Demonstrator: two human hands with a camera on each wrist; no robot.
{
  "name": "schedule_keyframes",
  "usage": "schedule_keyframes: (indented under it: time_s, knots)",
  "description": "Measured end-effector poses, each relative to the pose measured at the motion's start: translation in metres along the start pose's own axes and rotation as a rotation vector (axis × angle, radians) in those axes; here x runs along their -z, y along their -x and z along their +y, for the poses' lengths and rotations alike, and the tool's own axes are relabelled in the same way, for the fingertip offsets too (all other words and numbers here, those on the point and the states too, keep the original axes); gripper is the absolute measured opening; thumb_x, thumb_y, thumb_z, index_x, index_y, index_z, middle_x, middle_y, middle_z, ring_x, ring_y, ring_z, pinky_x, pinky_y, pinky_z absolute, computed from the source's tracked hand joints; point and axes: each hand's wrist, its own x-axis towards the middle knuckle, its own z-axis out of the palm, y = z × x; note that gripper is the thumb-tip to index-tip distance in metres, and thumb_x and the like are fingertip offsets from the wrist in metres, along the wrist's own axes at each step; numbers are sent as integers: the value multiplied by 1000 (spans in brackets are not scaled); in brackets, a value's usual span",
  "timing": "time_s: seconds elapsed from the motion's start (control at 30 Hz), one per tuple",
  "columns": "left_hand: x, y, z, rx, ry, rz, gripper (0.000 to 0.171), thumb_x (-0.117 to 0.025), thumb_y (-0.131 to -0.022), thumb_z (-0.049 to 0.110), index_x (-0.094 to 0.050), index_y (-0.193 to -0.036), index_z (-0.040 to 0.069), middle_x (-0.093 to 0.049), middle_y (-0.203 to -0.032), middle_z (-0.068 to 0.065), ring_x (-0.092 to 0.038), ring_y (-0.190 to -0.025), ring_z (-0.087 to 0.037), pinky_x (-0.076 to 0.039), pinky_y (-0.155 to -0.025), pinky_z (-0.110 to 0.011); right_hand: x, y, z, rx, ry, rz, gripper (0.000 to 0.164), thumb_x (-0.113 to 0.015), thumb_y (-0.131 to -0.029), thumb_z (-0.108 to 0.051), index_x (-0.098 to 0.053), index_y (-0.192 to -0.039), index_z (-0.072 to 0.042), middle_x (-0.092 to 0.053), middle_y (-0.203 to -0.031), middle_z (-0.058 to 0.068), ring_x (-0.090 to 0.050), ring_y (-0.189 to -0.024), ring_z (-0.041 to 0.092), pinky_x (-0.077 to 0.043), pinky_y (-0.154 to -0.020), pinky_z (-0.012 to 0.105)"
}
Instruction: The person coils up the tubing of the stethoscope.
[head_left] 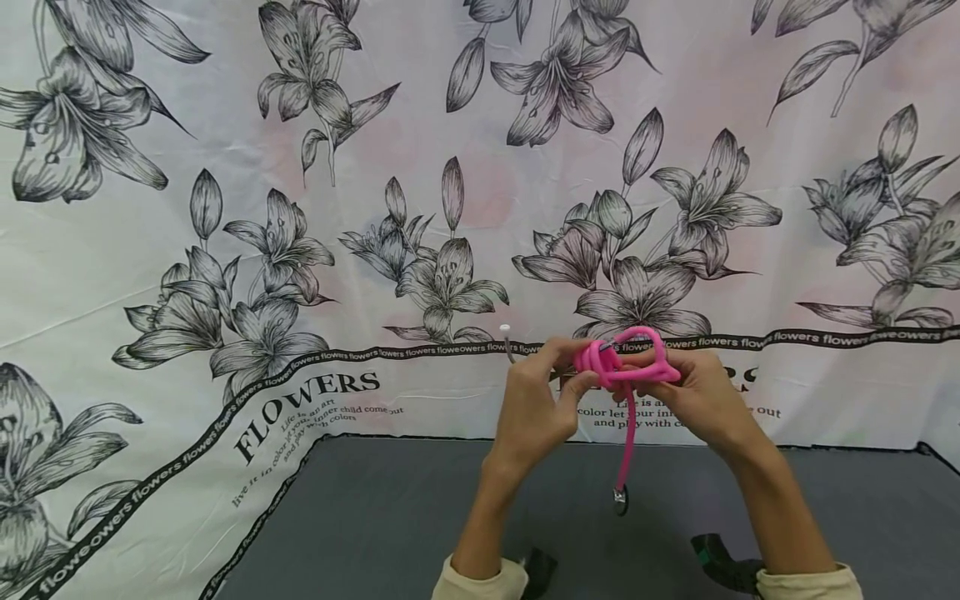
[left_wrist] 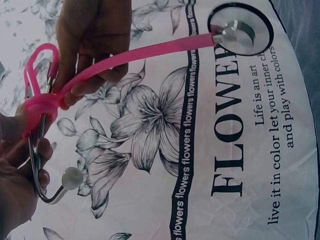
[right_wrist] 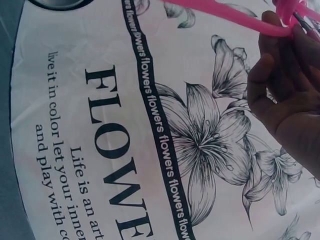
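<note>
R hand [head_left: 701, 396], pink steth [head_left: 599, 361] partly block txt [head_left: 603, 412] on cloth [head_left: 450, 125].

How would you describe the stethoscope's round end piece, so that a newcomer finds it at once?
From the dark grey surface in the head view, go up to the left hand and right hand. Between them a pink tube hangs down, with the round end piece at its bottom. Unlike the small white eartip, it is a broad disc with a black rim.

Forearms [head_left: 780, 500] reaching forward, left hand [head_left: 534, 408] and right hand [head_left: 708, 400] raised close together, fingers [left_wrist: 45, 148] curled, pinching
</note>
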Motion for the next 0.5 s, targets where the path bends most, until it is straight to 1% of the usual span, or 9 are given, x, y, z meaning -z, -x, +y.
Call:
schedule_keyframes:
  time_s: [0.07,0.17,0.23,0.37,0.43,0.5]
  knots:
    - [-1,0,0,3,-10,19,33,-73,-96,9,-67,-127,-1,-75,-88,-11,-55,-70,-12,-39,-64,-14,0,0,0,-12,-22,-20,26,-66,-101,-6,-73,-122,7,-77,-102,-24,-76,-92,-1,-58,-84,16]
    - [-2,0,0,7,-22,35,33,-73,-96,9,-68,-127,-1,-77,-91,-12,-56,-70,-12,-40,-65,-14,-1,0,0,-35,-49,-53,27,-66,-102,-8,-72,-125,5,-81,-99,-16,-78,-91,4,-59,-86,17]
    - [-2,0,1,11,-33,45,33,-73,-96,9,-68,-127,-1,-78,-93,-12,-59,-71,-14,-42,-65,-15,0,0,-1,-47,-62,-82,28,-67,-101,-9,-72,-125,5,-82,-98,-11,-79,-91,7,-59,-85,18]
    - [0,0,1,20,-67,93,34,-73,-96,10,-68,-128,-1,-78,-96,-12,-69,-78,-17,-49,-71,-19,-2,0,-1,-54,-97,-140,28,-70,-99,-11,-72,-125,2,-83,-100,-1,-80,-94,13,-60,-84,22]
    - [0,1,0,23,-84,121,34,-74,-96,10,-68,-128,-1,-78,-96,-12,-72,-81,-19,-50,-74,-21,-5,-1,-1,-54,-119,-164,29,-71,-99,-11,-71,-125,2,-83,-102,1,-80,-94,16,-61,-84,25]
    - [1,0,0,24,-105,147,33,-74,-96,10,-68,-127,-1,-78,-94,-12,-73,-80,-19,-51,-75,-23,-8,-2,-2,-60,-136,-177,29,-71,-99,-11,-70,-125,3,-83,-103,2,-81,-94,16,-62,-85,26]
